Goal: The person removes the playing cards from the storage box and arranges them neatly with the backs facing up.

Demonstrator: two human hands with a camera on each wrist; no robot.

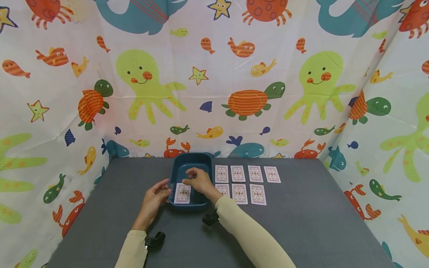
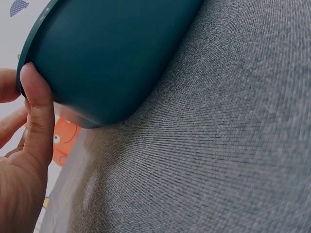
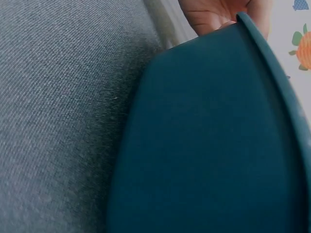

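Note:
A dark teal plastic tub (image 1: 191, 207) sits on the grey table. My left hand (image 1: 155, 197) grips its left rim; in the left wrist view the thumb (image 2: 40, 109) lies on the outer wall with the fingers behind the rim. Over the tub's inside is my right hand (image 1: 201, 182), thumb and forefinger apart, the thumb tip by the top edge of a patterned playing card (image 1: 182, 193). That card lies face down at the tub's front left. The right wrist view shows the tub's outer wall (image 3: 204, 136) and part of the left hand (image 3: 214, 12), not the right hand.
Right of the tub, face-down cards lie in two rows: several in the back row (image 1: 255, 174), three in the front row (image 1: 257, 194), the leftmost partly behind the right forearm. A cloth (image 1: 207, 111) printed with sea animals hangs behind and beside the table (image 1: 301, 223).

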